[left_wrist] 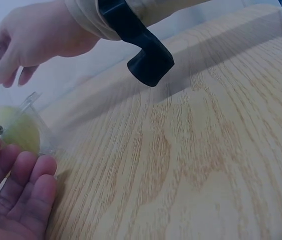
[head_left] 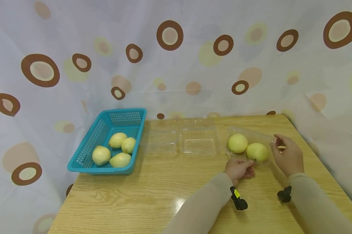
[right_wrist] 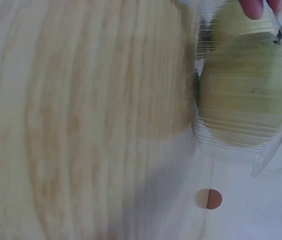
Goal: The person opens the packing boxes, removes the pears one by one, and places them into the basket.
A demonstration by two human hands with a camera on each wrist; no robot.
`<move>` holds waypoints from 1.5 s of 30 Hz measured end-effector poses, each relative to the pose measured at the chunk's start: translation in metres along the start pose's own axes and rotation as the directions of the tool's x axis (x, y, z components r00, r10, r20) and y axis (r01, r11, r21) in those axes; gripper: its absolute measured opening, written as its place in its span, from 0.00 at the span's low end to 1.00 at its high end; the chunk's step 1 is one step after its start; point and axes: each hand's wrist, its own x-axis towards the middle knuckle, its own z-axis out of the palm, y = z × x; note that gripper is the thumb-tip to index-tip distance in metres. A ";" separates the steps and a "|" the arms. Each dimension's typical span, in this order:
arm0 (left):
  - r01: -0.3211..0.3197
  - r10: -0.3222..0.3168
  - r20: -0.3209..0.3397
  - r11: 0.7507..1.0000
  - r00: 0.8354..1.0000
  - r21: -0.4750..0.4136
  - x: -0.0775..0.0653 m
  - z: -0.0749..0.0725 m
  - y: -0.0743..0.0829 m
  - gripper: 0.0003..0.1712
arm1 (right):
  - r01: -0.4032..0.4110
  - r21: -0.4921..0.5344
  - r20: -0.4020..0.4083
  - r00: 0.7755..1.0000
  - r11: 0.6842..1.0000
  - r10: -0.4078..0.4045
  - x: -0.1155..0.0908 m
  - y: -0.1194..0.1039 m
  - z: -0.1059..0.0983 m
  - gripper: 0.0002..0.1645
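Two pale yellow-green round fruits (head_left: 238, 143) sit in a clear plastic clamshell box (head_left: 229, 153) at the right of the table. Its near rim is pinched by my left hand (head_left: 236, 169), whose fingertips (right_wrist: 253, 7) also show at the top of the right wrist view. With its fingertips, my right hand (head_left: 289, 156) holds the right edge of the raised clear lid (head_left: 259, 134). In the left wrist view that right hand (left_wrist: 40, 35) hangs above the box, while my left hand (left_wrist: 18, 195) has curled fingers beside the nearer fruit (left_wrist: 18, 131).
A blue plastic basket (head_left: 105, 170) with several similar fruits (head_left: 101, 155) stands on the left of the wooden table (head_left: 152, 201). Two more clear plastic boxes (head_left: 200, 146) lie open at the back middle. A patterned curtain (head_left: 187, 71) hangs behind the table.
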 end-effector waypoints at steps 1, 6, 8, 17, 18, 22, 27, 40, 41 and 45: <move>-0.001 0.001 -0.003 1.000 1.000 -0.001 -0.001 0.000 -0.001 0.08 | -0.006 0.000 -0.009 1.000 1.000 0.006 0.000 0.000 0.000 0.20; 0.000 0.000 -0.008 1.000 1.000 0.006 -0.004 0.000 -0.002 0.09 | -0.035 -0.007 -0.041 0.999 0.999 0.035 -0.001 0.005 0.000 0.18; 0.000 0.000 -0.004 1.000 1.000 0.005 -0.005 0.000 -0.002 0.08 | -0.064 -0.006 -0.040 0.997 0.998 0.063 0.001 0.007 0.000 0.18; -0.019 0.019 -0.011 0.999 1.000 -0.034 -0.002 0.000 0.001 0.06 | -0.206 0.048 0.014 0.979 0.977 0.206 0.012 0.016 0.006 0.20; -0.019 0.018 -0.013 0.999 1.000 -0.041 -0.002 0.000 0.001 0.05 | -0.219 0.053 0.026 0.976 0.974 0.218 0.013 0.018 0.007 0.21; -0.008 0.008 -0.011 0.998 1.000 -0.065 -0.002 0.000 0.001 0.05 | -0.254 0.070 0.081 0.965 0.965 0.249 0.014 0.022 0.007 0.23; -0.013 0.013 0.004 0.997 1.000 -0.081 -0.001 -0.001 0.000 0.04 | -0.304 0.156 0.216 0.939 0.940 0.268 0.013 0.025 0.005 0.31; -0.010 0.011 0.013 0.996 1.000 -0.091 0.004 -0.002 -0.003 0.03 | -0.609 0.718 0.421 0.766 0.337 0.486 0.003 0.035 0.022 0.40; -0.010 0.011 0.014 0.996 1.000 -0.091 0.004 -0.002 -0.003 0.03 | -0.610 0.747 0.434 0.749 0.265 0.500 0.002 0.035 0.023 0.41; -0.015 0.017 0.021 0.996 1.000 -0.088 0.003 -0.003 -0.003 0.03 | -0.624 0.754 0.445 0.716 0.207 0.538 0.000 0.037 0.026 0.36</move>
